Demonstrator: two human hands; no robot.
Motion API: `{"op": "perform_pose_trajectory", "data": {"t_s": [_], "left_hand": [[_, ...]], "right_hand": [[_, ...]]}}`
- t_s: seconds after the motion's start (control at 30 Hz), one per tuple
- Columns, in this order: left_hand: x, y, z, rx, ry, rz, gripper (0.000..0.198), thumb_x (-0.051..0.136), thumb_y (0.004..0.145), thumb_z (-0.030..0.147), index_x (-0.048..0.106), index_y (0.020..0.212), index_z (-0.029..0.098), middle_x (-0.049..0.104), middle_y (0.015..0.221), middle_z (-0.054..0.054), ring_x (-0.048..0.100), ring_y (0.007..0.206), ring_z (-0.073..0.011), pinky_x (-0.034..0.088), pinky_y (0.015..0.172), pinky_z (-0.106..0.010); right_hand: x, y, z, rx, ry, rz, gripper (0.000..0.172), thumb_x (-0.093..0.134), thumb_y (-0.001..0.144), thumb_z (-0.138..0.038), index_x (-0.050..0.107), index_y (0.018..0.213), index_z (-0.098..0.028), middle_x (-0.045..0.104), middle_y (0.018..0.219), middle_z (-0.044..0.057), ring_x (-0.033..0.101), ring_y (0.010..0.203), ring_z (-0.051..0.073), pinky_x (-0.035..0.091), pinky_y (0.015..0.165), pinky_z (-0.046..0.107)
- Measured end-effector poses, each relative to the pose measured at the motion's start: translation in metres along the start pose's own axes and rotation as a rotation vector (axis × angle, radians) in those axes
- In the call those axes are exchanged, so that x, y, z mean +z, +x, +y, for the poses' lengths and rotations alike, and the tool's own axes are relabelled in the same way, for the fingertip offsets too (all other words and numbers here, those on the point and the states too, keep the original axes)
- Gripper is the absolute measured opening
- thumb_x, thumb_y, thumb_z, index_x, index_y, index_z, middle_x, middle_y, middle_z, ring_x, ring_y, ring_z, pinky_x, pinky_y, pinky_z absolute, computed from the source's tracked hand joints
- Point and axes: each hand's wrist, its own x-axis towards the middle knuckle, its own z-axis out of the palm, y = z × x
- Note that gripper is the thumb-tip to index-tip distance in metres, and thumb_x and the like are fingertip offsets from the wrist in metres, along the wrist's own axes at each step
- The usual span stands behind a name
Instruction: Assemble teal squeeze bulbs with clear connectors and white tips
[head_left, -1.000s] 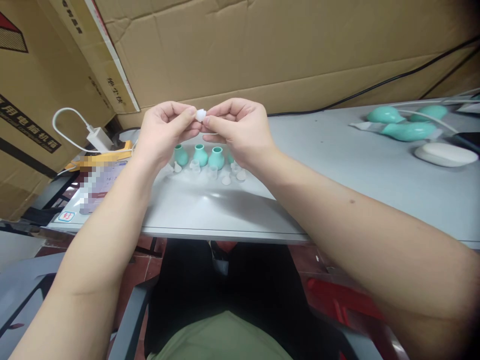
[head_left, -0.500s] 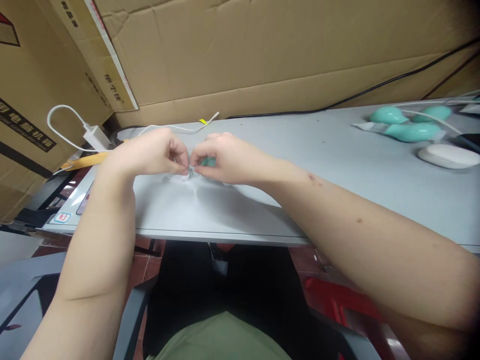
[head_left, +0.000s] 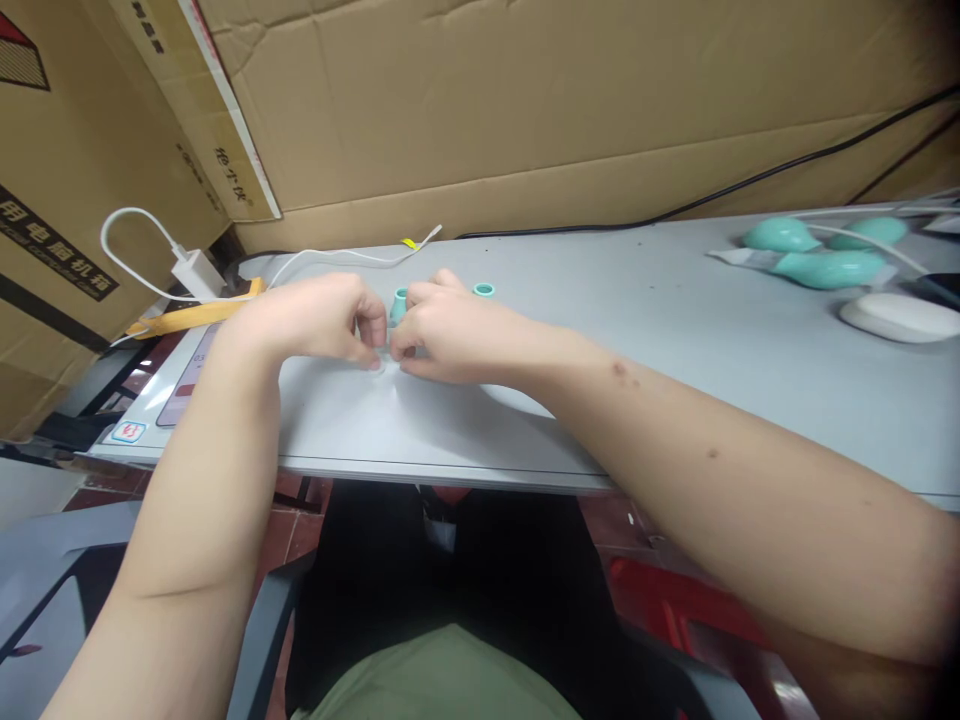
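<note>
Close together over the grey-white table, my left hand and my right hand are both closed in a pinch. A small clear, whitish piece that looks like thin plastic shows between their fingertips; its exact kind is too small to tell. Just behind my right hand stands a teal hollow piece, partly covered by the fingers. A second teal piece with a round open rim shows beyond the back of that hand, its lower part hidden.
Teal rounded objects in clear wrap and a white mouse lie at the right. A phone, a yellow strip and a white charger with its cable are at the left. Cardboard walls the back edge.
Both hands have come slightly nearer the table's front edge and to the right. The teal rims behind my right hand now show, and less of the clear plastic is visible.
</note>
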Motion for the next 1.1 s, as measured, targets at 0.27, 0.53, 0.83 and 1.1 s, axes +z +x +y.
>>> {"op": "perform_pose_trajectory", "data": {"t_s": [0.27, 0.53, 0.83, 1.1], "left_hand": [[-0.003, -0.004, -0.004, 0.096, -0.060, 0.197, 0.027, 0.077, 0.080, 0.029, 0.092, 0.101, 0.028, 0.088, 0.090, 0.002, 0.071, 0.076, -0.0173, 0.048, 0.071, -0.030], [0.007, 0.006, -0.003, 0.096, 0.014, 0.152, 0.017, 0.074, 0.077, 0.024, 0.087, 0.087, 0.028, 0.078, 0.073, 0.004, 0.061, 0.066, -0.0177, 0.043, 0.064, -0.032], [0.007, 0.009, -0.005, 0.093, -0.039, 0.166, 0.004, 0.077, 0.079, 0.029, 0.077, 0.078, 0.026, 0.074, 0.072, 0.002, 0.060, 0.067, -0.0179, 0.043, 0.066, -0.034], [0.007, 0.005, -0.014, 0.141, -0.247, 0.345, 0.016, 0.085, 0.094, 0.039, 0.086, 0.097, 0.024, 0.084, 0.091, -0.004, 0.070, 0.080, -0.0203, 0.053, 0.076, -0.034]], "right_hand": [[0.001, -0.001, 0.009, -0.063, 0.047, 0.086, 0.029, 0.067, 0.099, -0.006, 0.079, 0.079, -0.023, 0.067, 0.069, 0.001, 0.046, 0.084, 0.023, 0.040, 0.107, 0.051], [-0.004, -0.002, 0.013, -0.015, 0.106, 0.195, 0.033, 0.063, 0.106, -0.017, 0.066, 0.074, -0.024, 0.066, 0.068, 0.001, 0.046, 0.082, 0.022, 0.041, 0.115, 0.055], [0.003, 0.000, 0.019, -0.056, 0.190, 0.324, 0.024, 0.064, 0.106, -0.020, 0.080, 0.088, -0.026, 0.080, 0.081, 0.002, 0.061, 0.091, 0.026, 0.043, 0.115, 0.053], [0.001, 0.000, 0.033, 0.058, 0.397, 0.508, 0.006, 0.077, 0.096, -0.029, 0.077, 0.101, -0.024, 0.088, 0.103, 0.006, 0.079, 0.098, 0.026, 0.055, 0.096, 0.042]]}}
